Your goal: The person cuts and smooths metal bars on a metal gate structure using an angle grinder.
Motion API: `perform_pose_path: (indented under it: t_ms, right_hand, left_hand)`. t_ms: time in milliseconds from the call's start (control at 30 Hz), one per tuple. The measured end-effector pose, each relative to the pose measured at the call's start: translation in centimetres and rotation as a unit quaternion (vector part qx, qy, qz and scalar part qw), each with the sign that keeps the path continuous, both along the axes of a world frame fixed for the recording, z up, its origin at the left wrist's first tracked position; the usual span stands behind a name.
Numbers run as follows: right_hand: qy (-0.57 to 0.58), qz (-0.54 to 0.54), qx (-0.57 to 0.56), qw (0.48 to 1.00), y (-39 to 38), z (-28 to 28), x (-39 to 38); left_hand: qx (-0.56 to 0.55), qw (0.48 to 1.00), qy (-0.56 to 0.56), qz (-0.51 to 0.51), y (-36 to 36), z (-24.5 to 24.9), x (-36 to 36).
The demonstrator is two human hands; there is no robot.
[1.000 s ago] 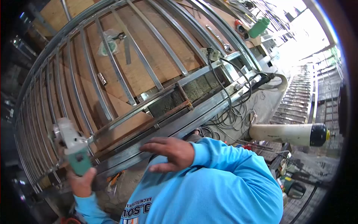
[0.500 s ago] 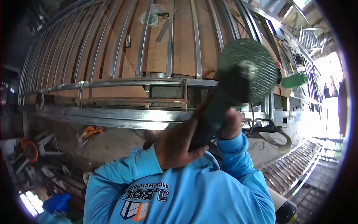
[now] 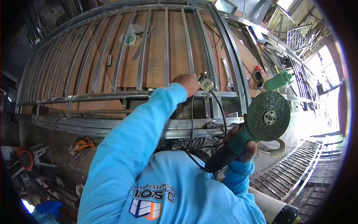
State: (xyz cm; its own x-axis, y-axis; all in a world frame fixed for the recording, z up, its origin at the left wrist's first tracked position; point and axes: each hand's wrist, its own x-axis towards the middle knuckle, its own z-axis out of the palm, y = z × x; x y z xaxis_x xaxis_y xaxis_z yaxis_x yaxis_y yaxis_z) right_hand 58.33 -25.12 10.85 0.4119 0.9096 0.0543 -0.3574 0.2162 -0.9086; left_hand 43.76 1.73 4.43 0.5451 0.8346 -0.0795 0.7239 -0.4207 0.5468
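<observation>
My right hand [image 3: 238, 143] is wrapped round a green angle grinder [image 3: 234, 143], held at an angle in front of my chest. Its dark, mesh-patterned disc [image 3: 269, 116] faces up toward me, and the metal nut shows in the middle. My left hand [image 3: 187, 84] reaches forward over the metal frame, its fingers closed at a pale electrical plug [image 3: 206, 83]. Part of the fingers is hidden behind the back of the hand. Dark cords hang from there; one [image 3: 192, 121] runs down toward the grinder's rear end.
A barred metal frame [image 3: 166, 48] lies over brown boards. On it are a wrench [image 3: 227, 72], a green bottle [image 3: 278, 81] and a red tape measure [image 3: 258, 72]. Coiled cables [image 3: 201, 143] lie below its near edge. An orange tool [image 3: 82, 145] is at left, a metal grille [image 3: 287, 173] at right.
My left hand has left the grinder and moved forward to the plug. The grinder, in my right hand, has moved down and to the right. The view has shifted slightly.
</observation>
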Motion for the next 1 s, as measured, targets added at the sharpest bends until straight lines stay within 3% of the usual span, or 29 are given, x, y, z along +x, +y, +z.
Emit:
perform_pose_path:
  t_ms: [133, 233, 267, 367, 400, 467, 567, 700, 833, 967, 1000]
  right_hand:
    - [0.065, 0.029, -0.008, 0.997, -2.9, -3.0, 1.8]
    - [0.074, 0.017, -0.008, 0.997, -3.7, -2.3, 1.5]
    - [0.059, 0.016, -0.007, 0.998, -3.8, -2.3, 1.7]
    - [0.057, 0.000, -0.026, 0.998, -4.5, -2.6, 2.0]
    - [0.062, -0.002, -0.035, 0.997, -4.6, -2.7, 2.2]
    - [0.076, 0.002, -0.041, 0.996, -4.6, -2.9, 2.3]
    - [0.080, 0.013, -0.036, 0.996, -4.2, -2.9, 2.2]
    - [0.096, -0.018, -0.058, 0.993, -3.6, -1.9, 1.1]
    - [0.098, -0.012, -0.061, 0.993, -3.6, -1.4, 0.8]
    - [0.100, 0.029, -0.054, 0.993, -4.9, -4.0, 1.8]
    - [0.036, 0.017, -0.128, 0.991, -5.4, -5.5, 2.2]
  left_hand:
    - [0.088, 0.990, 0.084, 0.071, 1.4, -4.6, 5.5]
    - [-0.022, 0.996, 0.047, 0.067, 3.4, -4.6, 6.9]
    - [-0.020, 0.997, -0.031, 0.075, 3.7, -4.6, 6.9]
    - [-0.074, 0.995, -0.054, -0.039, 5.2, 0.5, 4.8]
    - [-0.033, 0.991, 0.038, -0.122, 6.2, 0.9, 4.6]
    - [0.050, 0.935, 0.216, -0.275, 7.8, 1.5, 3.9]
    - [0.003, 0.922, 0.299, -0.247, 7.8, 2.9, 4.9]
    - [0.009, 0.894, 0.327, -0.307, 8.4, 0.3, 6.5]
    - [-0.007, 0.905, 0.305, -0.296, 8.6, -1.6, 6.8]
    - [0.044, 0.878, 0.295, -0.374, 10.2, -5.9, 5.1]
    - [0.064, 0.854, 0.293, -0.424, 7.5, 0.1, 4.1]
